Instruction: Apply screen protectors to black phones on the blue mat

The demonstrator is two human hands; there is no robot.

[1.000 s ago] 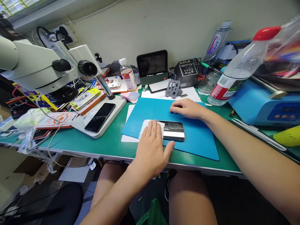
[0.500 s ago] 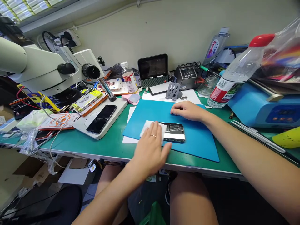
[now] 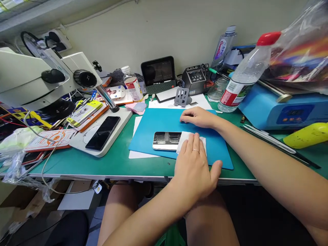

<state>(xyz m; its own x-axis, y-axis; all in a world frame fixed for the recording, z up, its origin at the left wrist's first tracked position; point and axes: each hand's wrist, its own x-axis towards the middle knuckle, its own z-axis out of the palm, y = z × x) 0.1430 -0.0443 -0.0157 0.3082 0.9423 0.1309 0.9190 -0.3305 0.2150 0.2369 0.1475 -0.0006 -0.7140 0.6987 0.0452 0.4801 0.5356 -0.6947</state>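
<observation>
My left hand [image 3: 193, 160] lies palm down with its fingers stretched flat on a folded white wipe [image 3: 185, 136]. A ring is on one finger. Under the wipe is the right part of a smartphone [image 3: 166, 139], whose dark, glossy upper face reflects light. The phone lies flat on a blue mat [image 3: 159, 119]; its left part shows, while the wipe and fingers hide the rest. Just beyond the wipe, my right hand [image 3: 196, 117] rests on the mat with loosely curled fingers. I see nothing held in it, and it is apart from the phone.
A microscope [image 3: 84, 78] stands left, with another black phone [image 3: 103, 133] on its base. Behind the mat are a metal holder [image 3: 181, 96] and a small screen [image 3: 159, 73]. A red-capped bottle [image 3: 241, 78] and a blue machine [image 3: 289, 106] stand right.
My left hand and the wipe have slid from the phone's left end to its right end, uncovering the left part. My right hand stays curled on the mat. The camera view has shifted slightly.
</observation>
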